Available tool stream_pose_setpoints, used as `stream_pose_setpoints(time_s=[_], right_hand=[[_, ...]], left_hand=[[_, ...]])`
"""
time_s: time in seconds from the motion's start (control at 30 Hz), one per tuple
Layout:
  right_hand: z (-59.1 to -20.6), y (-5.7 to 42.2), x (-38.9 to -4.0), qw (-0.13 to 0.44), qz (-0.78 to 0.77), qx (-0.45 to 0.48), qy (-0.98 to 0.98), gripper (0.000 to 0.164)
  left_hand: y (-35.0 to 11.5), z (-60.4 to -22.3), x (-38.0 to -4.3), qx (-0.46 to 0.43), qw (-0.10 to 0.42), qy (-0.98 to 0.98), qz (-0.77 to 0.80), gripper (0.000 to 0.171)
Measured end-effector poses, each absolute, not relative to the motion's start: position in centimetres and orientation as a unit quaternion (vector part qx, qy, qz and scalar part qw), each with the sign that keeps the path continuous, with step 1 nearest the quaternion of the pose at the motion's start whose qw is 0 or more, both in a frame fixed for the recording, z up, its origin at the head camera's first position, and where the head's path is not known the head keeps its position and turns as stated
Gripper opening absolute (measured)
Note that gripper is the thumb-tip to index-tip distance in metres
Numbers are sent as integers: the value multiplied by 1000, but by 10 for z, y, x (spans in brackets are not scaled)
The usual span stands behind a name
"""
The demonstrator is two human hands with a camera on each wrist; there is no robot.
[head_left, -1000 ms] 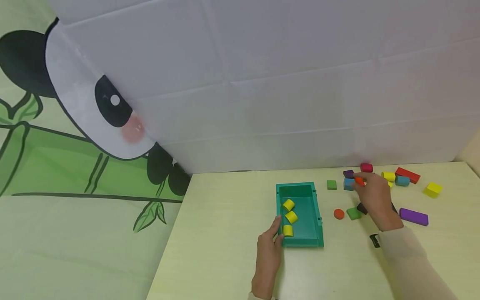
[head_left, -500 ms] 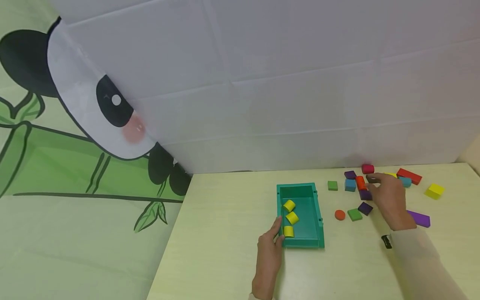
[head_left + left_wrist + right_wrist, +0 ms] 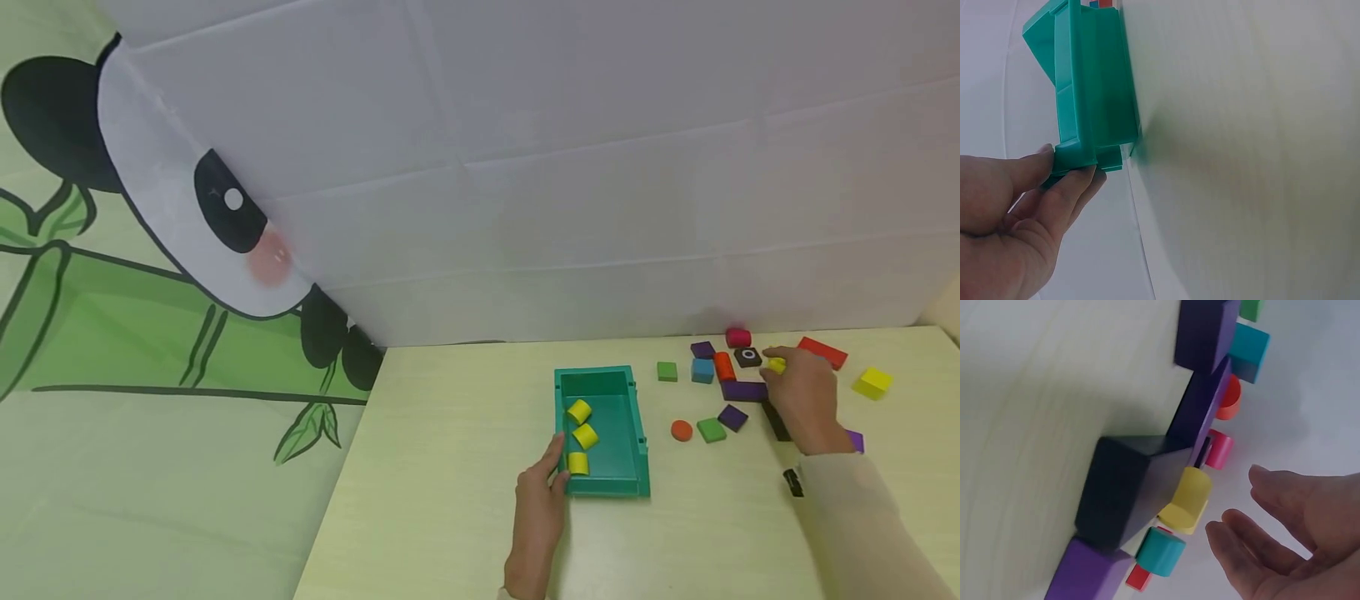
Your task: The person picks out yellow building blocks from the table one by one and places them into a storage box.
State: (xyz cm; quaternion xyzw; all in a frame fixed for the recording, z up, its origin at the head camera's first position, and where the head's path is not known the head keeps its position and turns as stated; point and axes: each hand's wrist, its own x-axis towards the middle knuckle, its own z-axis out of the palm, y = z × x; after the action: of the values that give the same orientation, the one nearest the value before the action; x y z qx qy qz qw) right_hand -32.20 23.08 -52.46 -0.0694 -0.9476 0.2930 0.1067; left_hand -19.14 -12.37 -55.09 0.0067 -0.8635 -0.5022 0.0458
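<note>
Left hand (image 3: 538,504): fingers pinching a teal plastic tray (image 3: 618,433) near its corner, to steady it, I'd judge, three yellow cylinders (image 3: 578,411) lying just past them inside; right hand (image 3: 806,400): fingers parted, holding nothing, just beside another yellow cylinder (image 3: 1192,495) on the desk (image 3: 442,450).

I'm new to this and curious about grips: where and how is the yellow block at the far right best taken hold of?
Probably by two opposite flat sides, with the right hand coming from above: the yellow block looks compact and flat-faced, and sits apart from the red block.
</note>
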Motion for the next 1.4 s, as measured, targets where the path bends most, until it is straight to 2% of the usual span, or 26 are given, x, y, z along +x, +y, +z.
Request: stream_pose_setpoints(time_s=[0.33, 0.97, 1.4], right_hand=[[-528, 236, -318, 100, 290, -75, -949, 32], [-535, 237, -315, 49, 282, -80, -955, 29], [-543, 236, -312, 65, 275, -74, -956, 27]], left_hand=[[-127, -551, -188, 9, 38, -864, -503, 57], [-133, -551, -183, -5, 41, -865, -499, 56], [-135, -552, -181, -7, 38, -864, -502, 57]])
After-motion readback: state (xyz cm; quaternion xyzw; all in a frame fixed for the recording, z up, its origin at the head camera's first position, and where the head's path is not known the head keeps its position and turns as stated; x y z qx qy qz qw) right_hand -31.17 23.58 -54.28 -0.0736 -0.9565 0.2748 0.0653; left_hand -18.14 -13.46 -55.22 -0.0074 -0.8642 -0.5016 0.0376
